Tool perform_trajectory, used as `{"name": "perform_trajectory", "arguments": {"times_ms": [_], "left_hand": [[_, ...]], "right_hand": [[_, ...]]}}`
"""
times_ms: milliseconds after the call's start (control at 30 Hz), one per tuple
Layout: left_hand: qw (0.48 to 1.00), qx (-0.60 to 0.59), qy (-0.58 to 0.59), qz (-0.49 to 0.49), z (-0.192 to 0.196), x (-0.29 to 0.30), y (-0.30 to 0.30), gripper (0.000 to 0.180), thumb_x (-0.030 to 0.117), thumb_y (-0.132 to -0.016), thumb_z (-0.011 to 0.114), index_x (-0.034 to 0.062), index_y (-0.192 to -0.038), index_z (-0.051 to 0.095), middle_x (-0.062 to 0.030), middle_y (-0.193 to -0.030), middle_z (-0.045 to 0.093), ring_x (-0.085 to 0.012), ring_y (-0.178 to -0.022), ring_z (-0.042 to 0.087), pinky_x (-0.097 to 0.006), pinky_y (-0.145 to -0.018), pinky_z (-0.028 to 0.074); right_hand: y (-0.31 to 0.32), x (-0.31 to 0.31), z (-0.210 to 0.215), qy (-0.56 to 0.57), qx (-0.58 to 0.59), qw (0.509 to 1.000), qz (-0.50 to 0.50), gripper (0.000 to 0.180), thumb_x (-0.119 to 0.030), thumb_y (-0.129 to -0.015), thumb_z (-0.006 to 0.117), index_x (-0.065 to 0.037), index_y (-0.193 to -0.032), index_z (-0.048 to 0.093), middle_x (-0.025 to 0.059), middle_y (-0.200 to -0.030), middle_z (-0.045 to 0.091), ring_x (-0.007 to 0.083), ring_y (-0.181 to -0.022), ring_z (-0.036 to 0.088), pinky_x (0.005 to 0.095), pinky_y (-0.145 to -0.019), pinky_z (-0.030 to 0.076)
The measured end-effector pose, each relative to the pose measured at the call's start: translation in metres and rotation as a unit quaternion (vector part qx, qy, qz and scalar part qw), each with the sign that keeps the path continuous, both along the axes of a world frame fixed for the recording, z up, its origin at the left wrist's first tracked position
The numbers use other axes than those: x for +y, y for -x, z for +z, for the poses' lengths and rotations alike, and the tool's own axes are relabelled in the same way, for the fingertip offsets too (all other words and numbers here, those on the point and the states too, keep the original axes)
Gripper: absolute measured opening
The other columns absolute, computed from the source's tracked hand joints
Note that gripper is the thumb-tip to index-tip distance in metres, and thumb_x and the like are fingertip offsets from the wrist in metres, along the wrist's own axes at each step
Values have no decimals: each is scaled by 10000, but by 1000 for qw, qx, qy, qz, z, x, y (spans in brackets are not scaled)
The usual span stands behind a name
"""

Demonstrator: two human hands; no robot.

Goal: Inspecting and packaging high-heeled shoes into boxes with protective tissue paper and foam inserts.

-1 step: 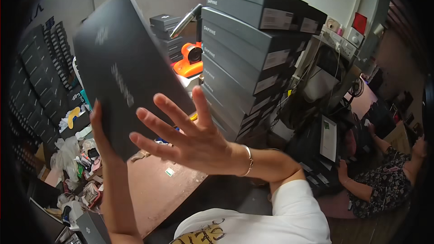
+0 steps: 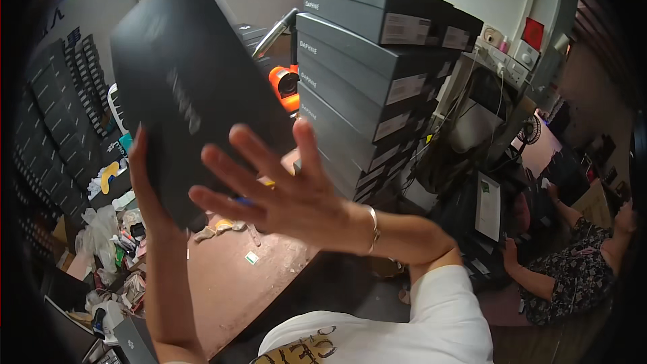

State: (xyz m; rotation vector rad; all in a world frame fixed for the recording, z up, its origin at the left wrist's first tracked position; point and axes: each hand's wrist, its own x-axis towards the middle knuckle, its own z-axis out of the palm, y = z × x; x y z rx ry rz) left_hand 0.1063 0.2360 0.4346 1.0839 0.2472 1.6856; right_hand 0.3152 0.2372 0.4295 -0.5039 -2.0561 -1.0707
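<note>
You have the dark flat box (image 2: 195,94) lifted off the bench (image 2: 236,283), left hand (image 2: 145,182) seemingly gripping its lower edge, right hand (image 2: 283,192) spread open before it, box not yet on the grey stack (image 2: 377,81).

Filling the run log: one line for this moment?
left hand: holds black box raised, tilted | right hand: open, fingers spread | beside: grey box stack
</note>
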Motion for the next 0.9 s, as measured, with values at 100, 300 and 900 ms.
{"name": "perform_trajectory", "arguments": {"times_ms": [100, 300, 900], "left_hand": [[994, 7, -51, -97, 82, 6, -46, 475, 360, -990, 381, 10, -1297, 473, -132, -1206, 596, -247, -1103, 589, -365, -985, 470], [953, 272, -131, -20, 172, 9, -116, 701, 519, -870, 567, 83, -1380, 363, -160, -1341, 450, -278, -1132, 521, -399, -911, 459], [830, 551, -86, 16, 27, -94, 19, 530, 377, -870, 643, -19, -1216, 578, -195, -1258, 553, -316, -1133, 554, -392, -933, 453]], "right_hand": [[-30, 26, 57, -156, 72, 985, -17, 694, -342, -825, 603, -369, -1442, 285, 70, -1531, 242, 367, -1404, 221, 720, -1049, 92], [-139, 34, 157, -241, 48, 954, -172, 1165, -173, -523, 836, -31, -1461, 158, 283, -1380, 305, 457, -1281, 313, 613, -1062, 219], [-313, 165, 262, 190, 217, 940, -180, 664, -496, -855, 634, -12, -1294, 512, 164, -1313, 529, 256, -1259, 463, 339, -1063, 318]]}}
